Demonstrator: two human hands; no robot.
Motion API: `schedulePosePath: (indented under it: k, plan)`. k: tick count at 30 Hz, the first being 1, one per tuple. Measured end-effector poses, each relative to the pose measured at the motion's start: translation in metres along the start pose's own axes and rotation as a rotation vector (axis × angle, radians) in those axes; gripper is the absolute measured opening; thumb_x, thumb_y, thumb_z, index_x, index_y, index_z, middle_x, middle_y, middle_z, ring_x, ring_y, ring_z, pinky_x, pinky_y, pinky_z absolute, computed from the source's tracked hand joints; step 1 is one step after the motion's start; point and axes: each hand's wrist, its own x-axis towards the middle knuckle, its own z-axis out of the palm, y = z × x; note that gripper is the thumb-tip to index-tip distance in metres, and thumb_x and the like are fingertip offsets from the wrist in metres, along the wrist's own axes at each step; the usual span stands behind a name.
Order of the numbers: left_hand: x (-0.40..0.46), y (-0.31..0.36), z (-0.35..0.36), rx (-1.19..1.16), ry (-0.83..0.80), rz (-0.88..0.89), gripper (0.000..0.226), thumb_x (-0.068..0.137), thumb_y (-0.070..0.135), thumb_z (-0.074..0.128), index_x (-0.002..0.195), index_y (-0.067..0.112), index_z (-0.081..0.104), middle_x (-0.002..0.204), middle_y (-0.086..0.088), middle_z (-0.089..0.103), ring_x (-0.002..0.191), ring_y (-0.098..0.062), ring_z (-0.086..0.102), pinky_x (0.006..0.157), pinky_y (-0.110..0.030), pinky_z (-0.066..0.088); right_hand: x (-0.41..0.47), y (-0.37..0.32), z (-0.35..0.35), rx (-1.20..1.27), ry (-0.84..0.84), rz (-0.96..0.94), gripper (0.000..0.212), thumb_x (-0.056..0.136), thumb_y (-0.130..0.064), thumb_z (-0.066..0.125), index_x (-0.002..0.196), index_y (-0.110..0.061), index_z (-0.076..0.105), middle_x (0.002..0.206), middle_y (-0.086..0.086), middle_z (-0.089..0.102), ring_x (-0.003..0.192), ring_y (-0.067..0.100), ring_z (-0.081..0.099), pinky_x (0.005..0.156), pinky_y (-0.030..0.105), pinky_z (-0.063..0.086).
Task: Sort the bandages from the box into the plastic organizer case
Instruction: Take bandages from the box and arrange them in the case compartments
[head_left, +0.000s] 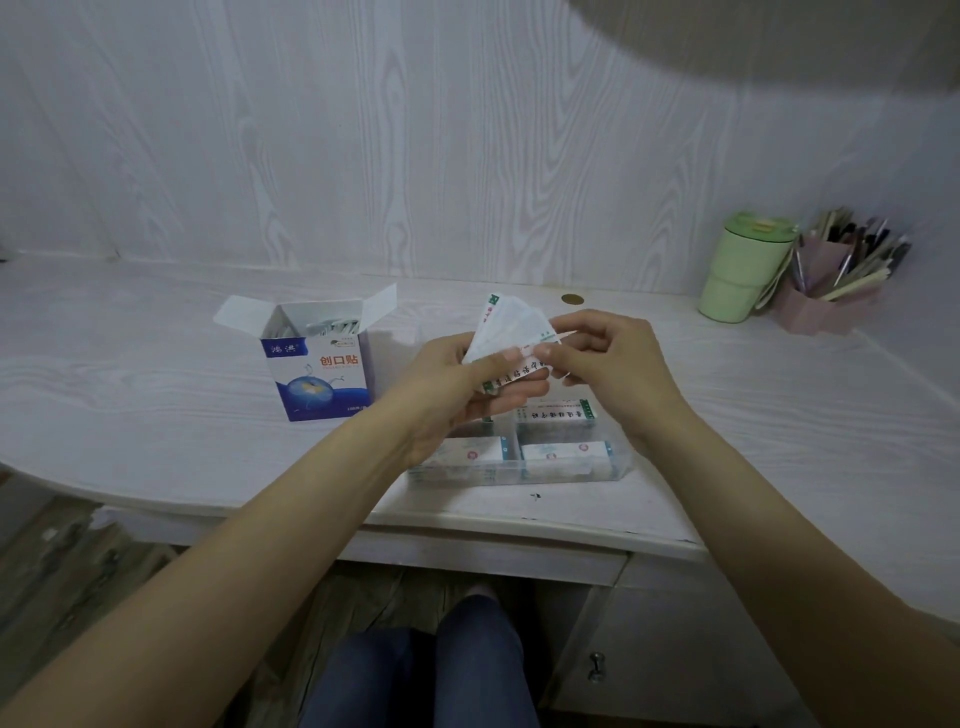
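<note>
White wood-grain panelling backs a pale desk (156, 364) of the same finish, seen from the head camera, the only view, with a green lidded cup (740, 273) and a pink holder full of pens (836, 280) standing at the far right and a small brown disc (572, 299) lying near the wall. On the desk to the left stands the bandage box (319, 364), upright with its flaps open, and pale wrappers show inside its mouth, so it is not emptied. Just in front of the person lies the clear plastic organizer case (519, 452), whose visible compartments already hold stacks of wrapped bandages; the far-left compartment is largely hidden behind the left wrist, so I cannot tell how full it is. Above the case, the left hand (457, 384) holds a fanned bunch of bandages (511, 332), thumb on top and fingers curled beneath them. The right hand (602, 353) meets it, thumb and forefinger pinching the edge of one strip in the fan, the other fingers loosely curled. As a judgement, the sorting looks well under way but not finished: several compartments are stocked, one handful is being separated strip by strip, and more bandages wait in the box.
</note>
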Motion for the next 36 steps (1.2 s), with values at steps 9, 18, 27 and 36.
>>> schedulePosePath:
  k: [9, 18, 27, 36]
  plan:
    - [0.007, 0.000, -0.011, 0.009, 0.204, 0.105, 0.033, 0.102, 0.015, 0.038, 0.131, 0.000, 0.043, 0.095, -0.014, 0.071, 0.083, -0.021, 0.072, 0.069, -0.023, 0.059, 0.005, 0.028, -0.019, -0.165, 0.074, 0.148, 0.011, 0.086, -0.002, 0.065, 0.091, -0.009, 0.071, 0.072, 0.009, 0.065, 0.058, 0.008, 0.057, 0.057, 0.015, 0.047]
    - [0.008, -0.002, -0.007, -0.011, 0.203, 0.101, 0.021, 0.102, 0.014, 0.038, 0.120, 0.005, 0.045, 0.095, -0.016, 0.071, 0.084, -0.022, 0.072, 0.069, -0.024, 0.059, 0.002, 0.036, -0.014, -0.626, -0.041, 0.095, 0.010, 0.084, -0.011, 0.065, 0.090, -0.016, 0.071, 0.062, -0.007, 0.048, 0.057, 0.005, 0.043, 0.045, 0.006, 0.034]
    - [0.008, -0.002, -0.008, -0.008, 0.182, 0.092, 0.018, 0.101, 0.011, 0.040, 0.117, 0.006, 0.047, 0.096, -0.016, 0.072, 0.086, -0.023, 0.072, 0.069, -0.024, 0.059, 0.006, 0.035, -0.011, -0.837, -0.101, 0.098, 0.018, 0.087, -0.014, 0.063, 0.103, -0.015, 0.072, 0.113, 0.001, 0.064, 0.090, 0.008, 0.050, 0.073, 0.023, 0.038]
    - [-0.002, 0.001, -0.012, -0.009, 0.048, 0.095, 0.029, 0.095, 0.004, 0.050, 0.124, 0.002, 0.052, 0.107, -0.014, 0.070, 0.096, -0.025, 0.070, 0.079, -0.026, 0.057, 0.000, -0.003, 0.005, -0.048, -0.065, -0.029, 0.012, 0.086, -0.021, 0.067, 0.096, -0.015, 0.071, 0.081, -0.003, 0.070, 0.066, 0.002, 0.061, 0.056, 0.014, 0.044]
